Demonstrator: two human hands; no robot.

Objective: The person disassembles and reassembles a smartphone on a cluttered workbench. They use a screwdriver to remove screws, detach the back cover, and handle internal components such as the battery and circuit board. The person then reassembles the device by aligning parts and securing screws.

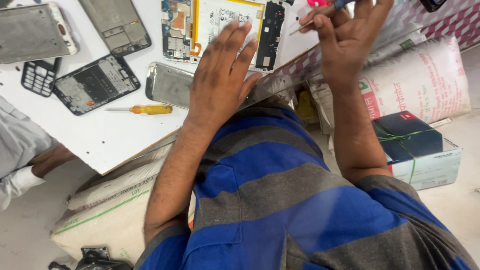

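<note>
- My left hand (220, 80) lies flat with fingers spread, holding nothing, its fingertips pressing on the opened phone (220, 25) at the far edge of the counter (100, 135)
- My right hand (345, 35) is pinched shut around a thin screwdriver (320, 12); its metal tip points left toward the phone, and the handle runs out of the top of the view, so I cannot see its end
- The opened phone shows its battery and circuit boards; its top is cut off by the frame and my left palm hides part of its lower edge
- A silver back cover (167, 85) lies just beside my left wrist, partly hidden under it
- A yellow-handled screwdriver (145, 109) lies loose on the counter, near that cover
- Further left I see a dark phone frame (95, 82), a keypad phone (40, 76), and two grey metal phone shells (32, 32) (117, 22), the latter cut off at the top
- At the left edge another person's hand (50, 157) and white sleeve rest under the counter's rim; what it is doing I cannot make out
- The counter is a white board resting on filled sacks (425, 80); a box tied with green string (415, 147) sits on the pale floor at my right
- My striped blue-grey shirt hides much of the lower view
</note>
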